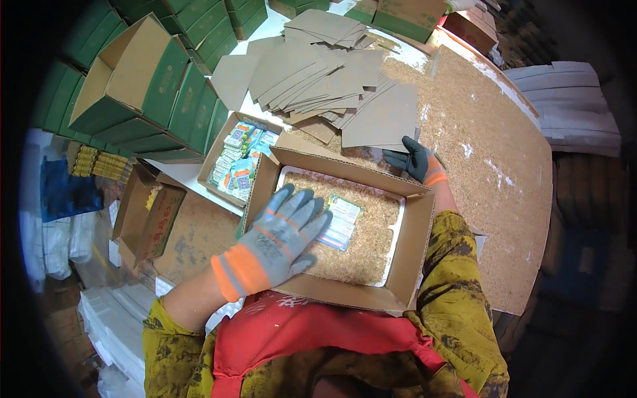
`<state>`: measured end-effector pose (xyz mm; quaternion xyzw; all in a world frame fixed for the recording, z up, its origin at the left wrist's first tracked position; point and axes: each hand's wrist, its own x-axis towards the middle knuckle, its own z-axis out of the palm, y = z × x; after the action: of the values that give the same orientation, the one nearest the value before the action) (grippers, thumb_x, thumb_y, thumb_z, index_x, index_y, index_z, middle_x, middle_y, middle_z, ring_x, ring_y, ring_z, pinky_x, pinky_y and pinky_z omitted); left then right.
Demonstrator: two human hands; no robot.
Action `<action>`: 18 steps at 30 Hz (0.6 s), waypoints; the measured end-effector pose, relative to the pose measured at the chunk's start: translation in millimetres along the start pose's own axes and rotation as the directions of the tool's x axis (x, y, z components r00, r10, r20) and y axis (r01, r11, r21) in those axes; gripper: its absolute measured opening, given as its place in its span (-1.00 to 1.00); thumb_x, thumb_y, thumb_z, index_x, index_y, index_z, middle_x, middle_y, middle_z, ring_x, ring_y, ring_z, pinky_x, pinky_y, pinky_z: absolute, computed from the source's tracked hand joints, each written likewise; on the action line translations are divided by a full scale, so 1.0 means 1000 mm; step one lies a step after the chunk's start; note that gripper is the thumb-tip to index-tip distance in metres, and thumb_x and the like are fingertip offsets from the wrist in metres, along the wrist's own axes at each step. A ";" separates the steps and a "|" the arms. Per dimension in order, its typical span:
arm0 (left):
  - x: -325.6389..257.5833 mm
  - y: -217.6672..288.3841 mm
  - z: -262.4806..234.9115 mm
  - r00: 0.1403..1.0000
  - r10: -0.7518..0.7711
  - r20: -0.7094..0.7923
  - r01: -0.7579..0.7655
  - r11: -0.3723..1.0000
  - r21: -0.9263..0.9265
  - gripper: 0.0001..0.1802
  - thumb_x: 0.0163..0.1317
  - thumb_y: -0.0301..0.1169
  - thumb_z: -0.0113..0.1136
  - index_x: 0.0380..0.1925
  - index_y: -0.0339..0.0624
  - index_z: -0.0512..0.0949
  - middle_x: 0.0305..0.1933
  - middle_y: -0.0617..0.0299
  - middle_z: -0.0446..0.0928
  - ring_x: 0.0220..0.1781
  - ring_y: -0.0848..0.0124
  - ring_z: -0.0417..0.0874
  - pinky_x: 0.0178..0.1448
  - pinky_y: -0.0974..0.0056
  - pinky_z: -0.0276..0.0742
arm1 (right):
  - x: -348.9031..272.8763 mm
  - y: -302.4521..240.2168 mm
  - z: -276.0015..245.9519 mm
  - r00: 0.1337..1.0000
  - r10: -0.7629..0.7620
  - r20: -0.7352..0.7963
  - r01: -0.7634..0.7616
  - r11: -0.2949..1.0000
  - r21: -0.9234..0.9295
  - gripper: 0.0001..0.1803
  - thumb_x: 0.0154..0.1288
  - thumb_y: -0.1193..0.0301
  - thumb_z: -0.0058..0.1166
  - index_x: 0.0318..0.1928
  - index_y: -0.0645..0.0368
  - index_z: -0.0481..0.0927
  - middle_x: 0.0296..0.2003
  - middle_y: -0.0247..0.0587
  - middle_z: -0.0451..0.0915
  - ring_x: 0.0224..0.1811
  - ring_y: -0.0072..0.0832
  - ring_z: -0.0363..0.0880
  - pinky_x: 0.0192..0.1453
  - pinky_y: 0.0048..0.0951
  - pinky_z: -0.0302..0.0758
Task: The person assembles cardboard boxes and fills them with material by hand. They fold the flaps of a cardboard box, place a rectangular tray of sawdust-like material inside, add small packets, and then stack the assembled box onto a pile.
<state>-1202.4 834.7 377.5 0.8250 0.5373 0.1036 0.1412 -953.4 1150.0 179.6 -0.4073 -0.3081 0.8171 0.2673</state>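
Observation:
In front of me sits an open cardboard box [413,249]. It holds a white tray [396,233] filled with tan, sawdust-like material [352,265]. A small printed card or packet [342,225], white and green, lies on that material. My left hand [282,225], in a grey and orange glove, is inside the box with its fingers extended flat, the fingertips beside the packet's left edge. Past the box's far right corner is my right hand [417,162], gloved, thumb and fingers apart. It is close to the edge of a grey-brown cardboard sheet [381,123]; contact is unclear.
A carton of small colourful packets [242,159] stands left of the box. Cardboard sheets [312,73] are heaped beyond it. Green cartons [156,79] are stacked at the far left. Sawdust [478,166] covers the board on the right. An open carton [149,215] stands lower left.

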 end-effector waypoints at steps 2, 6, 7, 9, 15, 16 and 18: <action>-0.004 0.004 -0.022 0.973 -0.174 -0.150 0.164 0.983 -0.078 -0.18 -0.02 -0.43 0.38 0.30 -0.26 0.28 0.36 -0.11 0.28 0.38 -0.09 0.29 0.47 -0.02 0.13 | -0.003 0.003 -0.006 0.992 -0.129 -0.009 0.129 0.991 -0.028 -0.42 0.39 0.08 0.07 0.18 0.31 0.41 -0.07 0.09 0.59 -0.09 -0.04 0.65 -0.10 -0.04 0.72; -0.026 -0.025 0.003 0.747 -0.328 -0.578 0.338 0.937 -0.095 -0.14 0.10 -0.42 0.33 0.37 -0.42 0.16 0.42 -0.13 0.24 0.46 -0.04 0.22 0.49 0.05 0.11 | -0.034 -0.042 -0.024 0.859 -0.345 -0.377 0.222 0.916 -0.333 -0.43 0.39 0.00 0.06 0.10 0.27 0.51 -0.11 -0.09 0.63 -0.13 -0.24 0.67 -0.12 -0.26 0.72; -0.031 -0.032 0.018 0.735 -0.341 -0.586 0.351 0.931 -0.102 -0.14 0.10 -0.42 0.33 0.37 -0.42 0.16 0.42 -0.13 0.24 0.46 -0.04 0.22 0.49 0.05 0.11 | -0.053 -0.054 -0.011 0.805 -0.425 -0.414 0.261 0.880 -0.397 -0.41 0.38 -0.05 0.04 0.13 0.20 0.50 -0.08 -0.13 0.62 -0.12 -0.27 0.67 -0.11 -0.25 0.71; -0.027 -0.042 0.041 0.682 -0.663 -0.309 0.181 0.562 -0.807 -0.16 0.17 -0.31 0.36 0.35 -0.48 0.17 0.38 -0.13 0.29 0.40 0.10 0.33 0.45 0.16 0.17 | -0.079 -0.074 -0.029 0.783 -0.473 -0.405 0.263 0.841 -0.473 -0.37 0.37 -0.08 0.04 0.17 0.19 0.49 -0.05 -0.15 0.62 -0.05 -0.28 0.64 -0.05 -0.16 0.68; -0.042 -0.073 0.054 0.821 -0.487 -0.299 0.274 0.795 -0.542 -0.41 0.40 -0.17 0.08 0.26 -0.42 0.34 0.30 -0.05 0.40 0.30 0.23 0.41 0.38 0.28 0.26 | -0.203 -0.077 0.116 0.301 -0.940 0.163 0.399 -0.031 -0.916 -0.72 0.42 0.44 0.00 0.03 0.29 0.62 0.04 -0.14 0.64 -0.04 -0.39 0.64 0.13 -0.40 0.54; -0.047 -0.074 0.054 0.816 -0.464 -0.344 0.152 0.747 -0.647 -0.53 0.43 -0.30 -0.02 0.26 -0.30 0.36 0.28 -0.06 0.41 0.27 0.15 0.45 0.34 0.20 0.33 | -0.226 -0.070 0.154 0.261 -0.811 0.524 0.369 -0.418 -0.830 -0.70 0.35 0.46 0.02 0.04 0.23 0.63 0.06 -0.13 0.63 0.02 -0.34 0.62 0.15 -0.35 0.52; -0.049 -0.077 0.060 0.864 -0.488 -0.120 -0.201 -0.116 -0.973 -0.60 0.50 -0.39 -0.18 0.27 -0.18 0.36 0.27 0.02 0.43 0.27 0.17 0.48 0.29 0.14 0.43 | -0.273 -0.046 0.205 0.360 -0.357 0.862 0.344 -0.808 -0.478 -0.62 0.23 0.48 0.03 0.08 0.11 0.62 0.09 -0.14 0.60 0.11 -0.28 0.58 0.19 -0.30 0.49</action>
<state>-1269.0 812.3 293.8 0.3233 0.3861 0.6373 0.5833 -971.7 934.3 447.5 -0.1595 -0.9493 -0.1350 0.2349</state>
